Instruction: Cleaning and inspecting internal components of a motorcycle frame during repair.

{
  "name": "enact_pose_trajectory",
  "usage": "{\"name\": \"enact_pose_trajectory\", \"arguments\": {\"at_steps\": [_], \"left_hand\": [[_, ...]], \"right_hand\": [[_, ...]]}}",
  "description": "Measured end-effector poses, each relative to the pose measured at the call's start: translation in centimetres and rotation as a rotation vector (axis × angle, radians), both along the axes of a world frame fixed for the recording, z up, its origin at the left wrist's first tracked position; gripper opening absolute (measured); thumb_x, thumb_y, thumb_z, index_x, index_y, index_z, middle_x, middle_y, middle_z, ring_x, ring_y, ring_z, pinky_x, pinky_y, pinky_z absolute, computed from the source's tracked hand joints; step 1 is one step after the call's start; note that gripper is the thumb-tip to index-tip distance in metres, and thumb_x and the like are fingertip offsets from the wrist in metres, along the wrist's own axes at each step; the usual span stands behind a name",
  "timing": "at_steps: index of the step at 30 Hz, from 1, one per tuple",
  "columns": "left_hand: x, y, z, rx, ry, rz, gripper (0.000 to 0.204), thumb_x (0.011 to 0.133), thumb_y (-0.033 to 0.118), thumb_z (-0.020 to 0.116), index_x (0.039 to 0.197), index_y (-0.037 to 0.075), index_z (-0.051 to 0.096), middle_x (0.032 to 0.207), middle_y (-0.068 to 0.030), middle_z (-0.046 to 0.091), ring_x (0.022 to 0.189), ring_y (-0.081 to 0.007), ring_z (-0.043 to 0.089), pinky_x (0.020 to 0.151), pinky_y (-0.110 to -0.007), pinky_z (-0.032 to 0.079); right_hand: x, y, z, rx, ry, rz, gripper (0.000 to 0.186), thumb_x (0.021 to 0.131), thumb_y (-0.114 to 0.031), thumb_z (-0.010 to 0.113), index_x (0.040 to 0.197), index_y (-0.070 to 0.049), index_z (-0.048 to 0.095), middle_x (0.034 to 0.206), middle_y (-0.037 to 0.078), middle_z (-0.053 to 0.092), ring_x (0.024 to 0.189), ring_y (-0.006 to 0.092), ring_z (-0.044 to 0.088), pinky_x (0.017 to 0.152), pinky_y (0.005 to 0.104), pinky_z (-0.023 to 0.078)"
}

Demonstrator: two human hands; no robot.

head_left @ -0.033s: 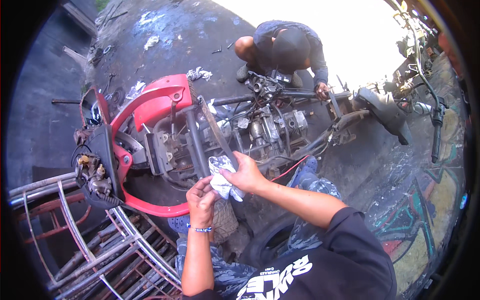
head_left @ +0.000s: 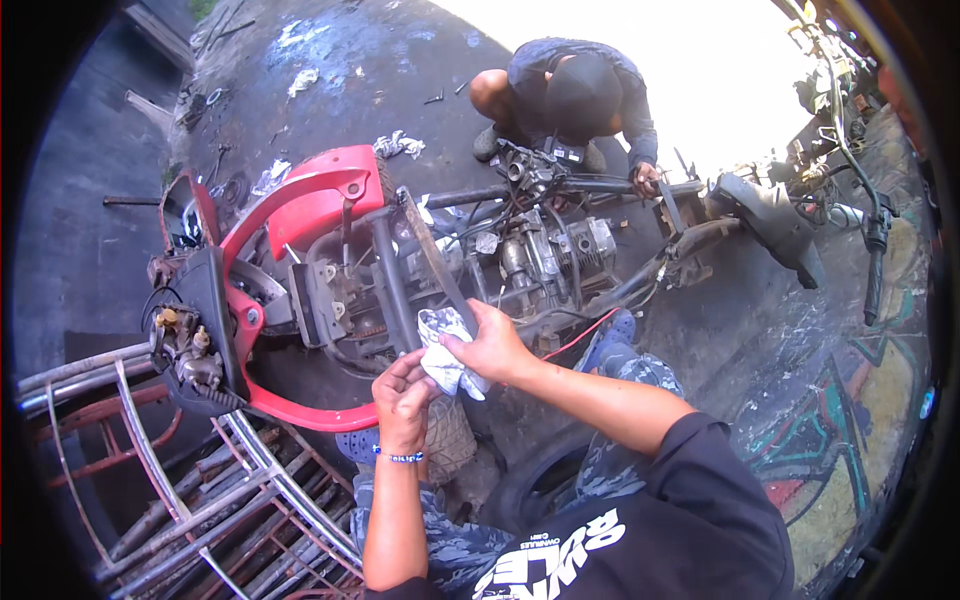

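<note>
A crumpled white rag with grey patches is gripped in my right hand, thumb pressed over it. At the rag's lower left edge, the curled fingers of my left hand pinch its border; their tips are partly hidden. A long flat metal bar slants down from the frame to my right hand, and I cannot tell whether that hand also holds it. Beyond my hands lies a stripped motorcycle frame with its engine exposed and red body panels at its left end.
Across the frame a co-worker crouches, one hand on the frame's right part. Metal racks with rods stand at lower left. A tyre lies by my legs. Handlebar parts are at far right, and rags lie on the floor.
</note>
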State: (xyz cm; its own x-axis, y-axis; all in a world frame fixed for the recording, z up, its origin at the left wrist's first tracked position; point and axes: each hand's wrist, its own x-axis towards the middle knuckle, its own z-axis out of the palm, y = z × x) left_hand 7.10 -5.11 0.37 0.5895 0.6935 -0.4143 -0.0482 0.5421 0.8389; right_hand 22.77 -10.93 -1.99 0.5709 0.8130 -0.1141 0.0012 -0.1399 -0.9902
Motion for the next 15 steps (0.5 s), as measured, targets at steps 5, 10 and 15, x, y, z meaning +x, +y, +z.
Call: {"name": "enact_pose_trajectory", "arguments": {"at_steps": [5,10,15], "left_hand": [[0.3,-0.5,-0.7,0.029,-0.053,0.014,0.040,0.075,-0.011,0.052,0.115,-0.007,0.050,0.109,-0.0145,0.061,0.096,-0.0198,0.063,0.079,-0.030,0.053],[0.9,-1.2,0.0,0.096,0.083,0.076,0.030,0.074,-0.008,0.068,0.102,-0.006,0.059,0.095,-0.0092,0.064,0.083,-0.0137,0.062,0.072,-0.025,0.051],[1.2,-0.9,0.1,0.207,0.205,0.074,0.023,0.074,0.002,0.075,0.092,-0.004,0.064,0.084,-0.0051,0.065,0.076,-0.0096,0.060,0.067,-0.022,0.048]], "right_hand": [[0.2,0.1,-0.4,0.015,-0.050,-0.035,0.031,0.071,-0.015,0.073,0.092,0.003,0.059,0.082,0.018,0.066,0.079,0.0267,0.067,0.070,0.0355,0.051],[-0.3,0.0,-0.4,0.007,-0.055,-0.012,0.030,0.070,-0.015,0.073,0.091,0.003,0.059,0.083,0.020,0.066,0.082,0.0284,0.068,0.070,0.0358,0.051],[-1.4,-0.2,-1.8,0.149,0.138,0.058,0.031,0.073,-0.005,0.072,0.101,0.001,0.059,0.088,0.012,0.067,0.082,0.0102,0.060,0.074,0.0302,0.050]]}}
